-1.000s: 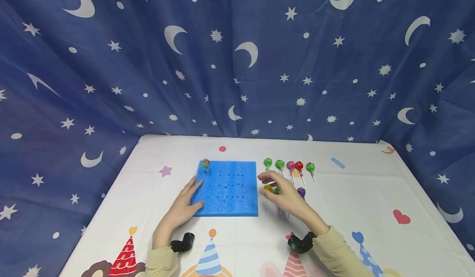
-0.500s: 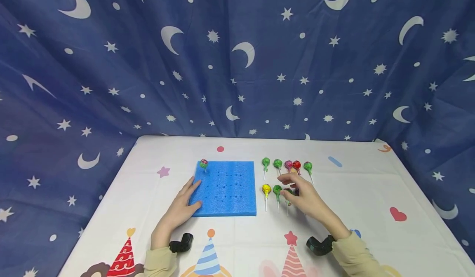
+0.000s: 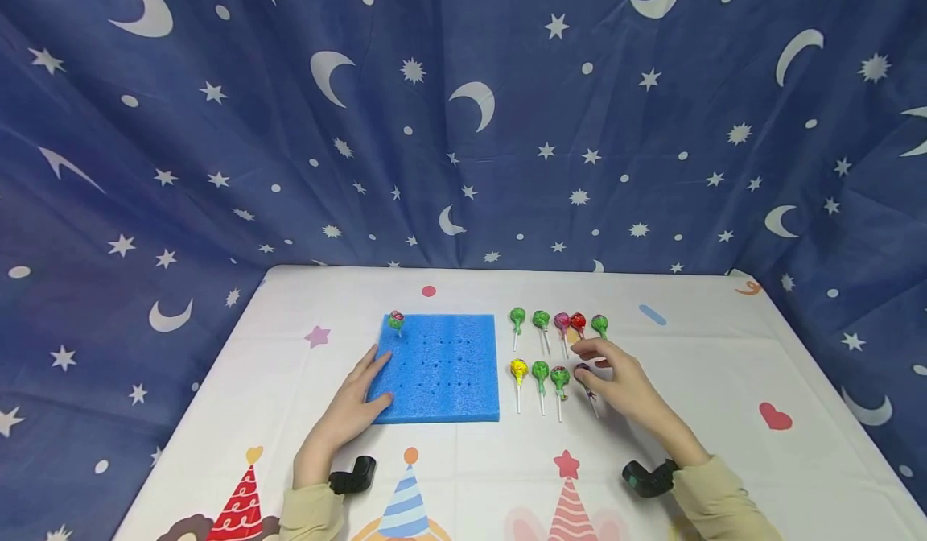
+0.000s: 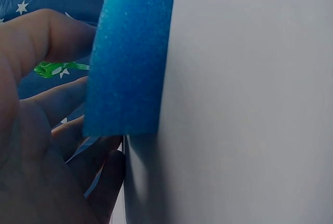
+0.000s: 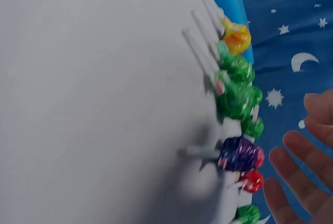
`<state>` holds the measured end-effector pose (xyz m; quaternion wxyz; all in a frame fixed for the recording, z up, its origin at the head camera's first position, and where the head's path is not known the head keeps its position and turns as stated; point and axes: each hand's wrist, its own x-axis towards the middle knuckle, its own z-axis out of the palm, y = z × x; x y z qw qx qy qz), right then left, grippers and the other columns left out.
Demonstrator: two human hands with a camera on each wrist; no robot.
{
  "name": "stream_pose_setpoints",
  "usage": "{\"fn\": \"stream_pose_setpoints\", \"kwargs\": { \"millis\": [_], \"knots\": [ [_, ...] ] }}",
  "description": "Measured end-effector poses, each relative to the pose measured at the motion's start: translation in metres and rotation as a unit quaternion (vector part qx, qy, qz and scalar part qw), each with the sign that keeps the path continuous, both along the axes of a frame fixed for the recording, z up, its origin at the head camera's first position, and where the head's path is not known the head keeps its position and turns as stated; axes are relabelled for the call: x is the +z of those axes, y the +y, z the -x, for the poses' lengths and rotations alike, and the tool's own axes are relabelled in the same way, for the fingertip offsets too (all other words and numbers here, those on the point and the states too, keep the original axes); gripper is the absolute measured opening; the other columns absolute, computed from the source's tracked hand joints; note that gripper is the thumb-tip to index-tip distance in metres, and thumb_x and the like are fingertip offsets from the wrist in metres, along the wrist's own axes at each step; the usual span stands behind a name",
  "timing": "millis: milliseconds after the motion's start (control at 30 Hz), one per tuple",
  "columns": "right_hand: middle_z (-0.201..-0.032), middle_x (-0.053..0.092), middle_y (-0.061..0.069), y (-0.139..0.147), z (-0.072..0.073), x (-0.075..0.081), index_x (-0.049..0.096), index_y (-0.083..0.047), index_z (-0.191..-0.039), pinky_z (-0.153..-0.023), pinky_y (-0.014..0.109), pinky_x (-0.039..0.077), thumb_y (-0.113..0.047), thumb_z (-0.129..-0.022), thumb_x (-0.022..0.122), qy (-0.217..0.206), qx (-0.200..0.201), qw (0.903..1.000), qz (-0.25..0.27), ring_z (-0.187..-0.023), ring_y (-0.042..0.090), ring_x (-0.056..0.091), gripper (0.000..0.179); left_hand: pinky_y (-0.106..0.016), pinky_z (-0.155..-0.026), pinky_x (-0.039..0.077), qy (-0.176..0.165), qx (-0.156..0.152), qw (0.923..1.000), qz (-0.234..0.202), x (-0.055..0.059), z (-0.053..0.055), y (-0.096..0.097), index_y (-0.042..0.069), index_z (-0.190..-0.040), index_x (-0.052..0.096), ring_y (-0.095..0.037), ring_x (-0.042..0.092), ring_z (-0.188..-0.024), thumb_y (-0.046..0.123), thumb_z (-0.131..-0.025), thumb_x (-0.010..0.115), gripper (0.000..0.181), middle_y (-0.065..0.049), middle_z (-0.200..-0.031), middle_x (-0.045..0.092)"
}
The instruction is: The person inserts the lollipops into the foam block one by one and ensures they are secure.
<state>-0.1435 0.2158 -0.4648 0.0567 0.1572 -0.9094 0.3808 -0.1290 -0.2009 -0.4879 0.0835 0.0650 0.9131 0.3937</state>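
One lollipop [image 3: 396, 321] is planted in foam board [image 3: 449, 372], beyond spread left hand [image 3: 349, 406]; nine lollipops [image 3: 560, 377] are unplanted, beside and beyond loosely curved right hand [image 3: 621, 377]; nothing gripped by either.

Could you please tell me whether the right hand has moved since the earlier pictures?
Yes, the right hand has moved rightward in the head view, away from the blue board.

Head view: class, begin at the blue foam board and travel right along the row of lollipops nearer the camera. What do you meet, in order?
Blue foam board → yellow lollipop → green lollipop → second green lollipop → partly hidden purple lollipop.
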Motion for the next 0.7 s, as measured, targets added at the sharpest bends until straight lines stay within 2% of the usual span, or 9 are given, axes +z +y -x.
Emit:
{"fn": "stream_pose_setpoints", "kwargs": {
  "millis": [400,700],
  "knots": [
    [-0.114,0.066,0.014,0.016,0.001,-0.011,0.059,-0.004,-0.119,-0.085,0.046,0.054,-0.004,-0.083,0.068,-0.019,-0.004,0.9997,-0.012,-0.101,0.03,0.064,0.037,-0.068,-0.114,0.014,-0.005,-0.003,1.0,0.0,0.002,0.001,0.0,0.014,-0.152,0.028,-0.043,0.009,-0.149,0.02,-0.092,0.056,0.066,-0.011,-0.163,0.009],
    [-0.117,0.064,0.011,0.015,0.003,-0.021,0.058,-0.008,-0.123,-0.084,0.036,0.053,-0.006,-0.083,0.07,-0.059,-0.022,0.9973,-0.037,-0.1,0.021,0.062,0.041,-0.067,-0.114,0.013,-0.006,-0.003,1.0,-0.001,0.0,0.001,0.0,0.013,-0.152,0.028,-0.043,0.008,-0.149,0.019,-0.092,0.056,0.066,-0.012,-0.163,0.009]
  ]
}}
